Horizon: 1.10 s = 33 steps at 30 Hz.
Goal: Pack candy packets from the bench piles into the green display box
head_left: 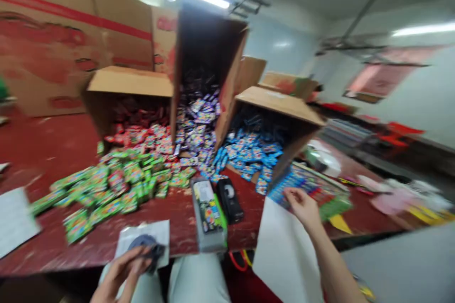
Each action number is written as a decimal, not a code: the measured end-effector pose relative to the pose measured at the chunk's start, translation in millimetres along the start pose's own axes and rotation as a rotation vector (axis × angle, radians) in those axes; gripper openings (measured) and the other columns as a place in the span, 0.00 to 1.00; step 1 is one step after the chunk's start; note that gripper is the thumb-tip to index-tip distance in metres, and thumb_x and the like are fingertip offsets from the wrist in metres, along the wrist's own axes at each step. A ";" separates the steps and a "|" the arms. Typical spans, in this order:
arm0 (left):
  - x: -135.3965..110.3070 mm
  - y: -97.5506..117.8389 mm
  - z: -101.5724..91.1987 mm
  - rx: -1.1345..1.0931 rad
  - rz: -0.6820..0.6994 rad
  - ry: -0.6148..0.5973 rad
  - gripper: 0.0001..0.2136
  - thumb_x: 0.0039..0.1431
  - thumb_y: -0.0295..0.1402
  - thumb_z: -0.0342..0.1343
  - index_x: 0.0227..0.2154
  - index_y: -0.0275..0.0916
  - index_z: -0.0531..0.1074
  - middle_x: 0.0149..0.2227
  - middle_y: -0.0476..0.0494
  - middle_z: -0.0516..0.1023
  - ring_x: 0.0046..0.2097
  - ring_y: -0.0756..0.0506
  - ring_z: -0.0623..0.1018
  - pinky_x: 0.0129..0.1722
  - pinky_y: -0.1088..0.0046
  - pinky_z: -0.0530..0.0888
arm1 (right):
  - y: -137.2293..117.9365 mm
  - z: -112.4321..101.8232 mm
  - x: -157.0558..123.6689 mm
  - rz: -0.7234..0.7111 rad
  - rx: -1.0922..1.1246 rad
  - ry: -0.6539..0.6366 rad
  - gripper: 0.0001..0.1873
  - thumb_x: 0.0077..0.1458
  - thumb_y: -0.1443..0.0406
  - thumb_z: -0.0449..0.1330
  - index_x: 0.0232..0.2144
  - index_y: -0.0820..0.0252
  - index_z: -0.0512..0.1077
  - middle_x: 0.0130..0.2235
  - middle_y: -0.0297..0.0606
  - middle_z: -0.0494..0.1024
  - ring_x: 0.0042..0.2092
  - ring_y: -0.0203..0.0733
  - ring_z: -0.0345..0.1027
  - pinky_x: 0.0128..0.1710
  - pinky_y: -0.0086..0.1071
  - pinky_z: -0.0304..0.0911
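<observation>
The picture is smeared by motion. My left hand (122, 272) is low at the table's front edge, its fingers closed round a small dark object on a clear plastic bag (144, 241). My right hand (304, 208) reaches out to the right, fingers curled on the top edge of a white sheet (284, 251), next to a stack of colourful flat packs (309, 187). Between my hands a grey tray (208, 215) with a printed packet lies beside a black tape dispenser (229, 199).
Three cardboard boxes lie tipped on the red table (53, 151), spilling small packets: red (142, 135), purple (199, 128) and blue (252, 151). Green packets (106, 189) spread at the front left. A white paper (14, 220) lies far left. Large cartons (64, 33) stand behind.
</observation>
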<state>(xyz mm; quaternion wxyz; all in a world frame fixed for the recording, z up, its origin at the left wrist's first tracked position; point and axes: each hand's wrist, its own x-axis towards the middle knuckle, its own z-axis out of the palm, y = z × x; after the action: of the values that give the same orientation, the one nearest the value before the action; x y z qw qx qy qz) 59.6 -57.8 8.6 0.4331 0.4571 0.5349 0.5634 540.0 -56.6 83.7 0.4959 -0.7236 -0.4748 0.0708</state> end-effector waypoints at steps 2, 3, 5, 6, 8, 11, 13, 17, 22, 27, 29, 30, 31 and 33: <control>4.8 -2.0 -14.8 -0.028 0.020 -0.001 0.26 0.45 0.52 0.62 0.44 0.41 0.71 0.41 0.40 0.81 0.37 0.38 0.81 0.39 0.62 0.80 | -19.6 45.4 -22.5 -0.027 0.066 -0.155 0.18 0.44 0.49 0.60 0.26 0.57 0.76 0.26 0.43 0.79 0.29 0.46 0.72 0.31 0.37 0.68; 7.7 -2.4 -22.1 -0.039 0.046 0.028 0.25 0.48 0.50 0.60 0.45 0.40 0.70 0.42 0.39 0.80 0.37 0.40 0.81 0.39 0.63 0.79 | -32.9 69.2 -35.3 -0.044 0.099 -0.250 0.18 0.42 0.49 0.61 0.25 0.56 0.76 0.25 0.42 0.78 0.28 0.45 0.71 0.30 0.37 0.68; 13.0 -2.4 -34.9 -0.031 0.099 0.065 0.21 0.53 0.46 0.58 0.46 0.39 0.69 0.42 0.38 0.79 0.37 0.42 0.81 0.39 0.66 0.79 | -64.7 113.4 -61.7 -0.085 0.162 -0.480 0.17 0.42 0.49 0.63 0.25 0.57 0.76 0.25 0.40 0.78 0.28 0.44 0.71 0.30 0.36 0.68; 15.2 -2.4 -40.4 -0.017 0.124 0.085 0.19 0.54 0.44 0.58 0.46 0.39 0.68 0.42 0.38 0.79 0.38 0.42 0.80 0.38 0.67 0.78 | -81.8 132.9 -74.0 -0.111 0.192 -0.588 0.17 0.42 0.50 0.62 0.25 0.57 0.75 0.26 0.40 0.78 0.29 0.43 0.70 0.31 0.35 0.68; 18.4 -2.5 -50.6 0.012 0.165 0.122 0.16 0.57 0.41 0.56 0.45 0.39 0.68 0.41 0.40 0.78 0.39 0.43 0.79 0.39 0.68 0.77 | -113.8 166.6 -94.5 -0.169 0.240 -0.749 0.14 0.45 0.52 0.61 0.24 0.57 0.74 0.27 0.39 0.78 0.29 0.43 0.70 0.32 0.35 0.67; 19.2 -2.3 -67.1 0.068 0.203 0.167 0.12 0.59 0.38 0.54 0.44 0.39 0.69 0.39 0.43 0.76 0.39 0.45 0.78 0.41 0.69 0.75 | -146.5 208.3 -113.6 -0.230 0.268 -0.856 0.11 0.48 0.57 0.58 0.24 0.58 0.73 0.28 0.40 0.77 0.29 0.42 0.70 0.32 0.35 0.67; 17.0 -0.8 -76.5 0.144 0.229 0.159 0.09 0.60 0.35 0.53 0.42 0.39 0.71 0.39 0.43 0.76 0.40 0.45 0.77 0.41 0.69 0.74 | -155.1 232.4 -119.7 -0.243 0.268 -0.872 0.09 0.49 0.60 0.58 0.25 0.59 0.73 0.28 0.40 0.77 0.30 0.42 0.71 0.32 0.34 0.67; 8.3 0.8 -61.1 0.282 0.321 -0.059 0.09 0.62 0.30 0.49 0.42 0.40 0.73 0.42 0.40 0.76 0.47 0.42 0.75 0.49 0.64 0.70 | -145.1 264.6 -107.7 -0.234 0.216 -0.798 0.08 0.50 0.62 0.56 0.29 0.60 0.72 0.31 0.40 0.78 0.33 0.43 0.72 0.35 0.35 0.67; 0.5 -15.7 42.9 0.444 0.521 -0.605 0.19 0.60 0.30 0.52 0.54 0.46 0.65 0.57 0.42 0.70 0.58 0.41 0.68 0.58 0.60 0.65 | -114.0 254.3 -39.4 -0.208 -0.005 -0.610 0.09 0.52 0.66 0.54 0.33 0.59 0.73 0.35 0.44 0.78 0.40 0.46 0.71 0.42 0.38 0.65; 9.3 -36.5 117.2 0.709 0.835 -0.906 0.30 0.58 0.48 0.52 0.61 0.46 0.55 0.66 0.37 0.51 0.65 0.32 0.54 0.59 0.48 0.62 | -105.6 246.9 10.8 -0.268 -0.231 -0.663 0.06 0.54 0.64 0.58 0.32 0.63 0.72 0.36 0.39 0.76 0.41 0.42 0.69 0.45 0.40 0.63; 16.0 -51.4 122.7 0.784 0.981 -0.897 0.31 0.59 0.50 0.47 0.63 0.46 0.50 0.66 0.37 0.51 0.64 0.31 0.55 0.56 0.48 0.65 | -105.2 255.9 19.7 -0.309 -0.301 -0.726 0.08 0.55 0.62 0.60 0.32 0.64 0.71 0.36 0.37 0.75 0.40 0.40 0.69 0.44 0.40 0.63; 18.9 -61.1 123.2 0.813 1.049 -0.872 0.32 0.60 0.50 0.47 0.63 0.46 0.48 0.66 0.38 0.51 0.64 0.31 0.57 0.55 0.50 0.66 | -105.0 261.0 23.7 -0.325 -0.332 -0.759 0.09 0.55 0.61 0.60 0.31 0.64 0.71 0.35 0.36 0.75 0.39 0.39 0.68 0.43 0.39 0.63; 21.5 -71.8 123.5 0.838 1.113 -0.836 0.32 0.60 0.50 0.47 0.64 0.46 0.46 0.66 0.38 0.51 0.63 0.32 0.58 0.55 0.52 0.68 | -105.1 265.6 27.9 -0.337 -0.360 -0.795 0.10 0.54 0.60 0.60 0.29 0.63 0.70 0.33 0.34 0.74 0.37 0.38 0.68 0.40 0.37 0.64; 25.1 -92.8 124.8 0.887 1.218 -0.759 0.33 0.60 0.49 0.48 0.64 0.47 0.44 0.66 0.40 0.50 0.63 0.33 0.59 0.54 0.54 0.69 | -107.0 270.2 37.5 -0.350 -0.399 -0.871 0.14 0.53 0.58 0.61 0.25 0.63 0.69 0.27 0.30 0.71 0.30 0.35 0.65 0.34 0.33 0.62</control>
<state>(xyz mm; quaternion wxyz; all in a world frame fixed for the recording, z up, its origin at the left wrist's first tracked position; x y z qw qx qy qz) 176.4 -2.6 -81.6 -0.0156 0.9518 0.1848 0.2444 339.3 153.7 47.0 0.1086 -0.6172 -0.7559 0.1895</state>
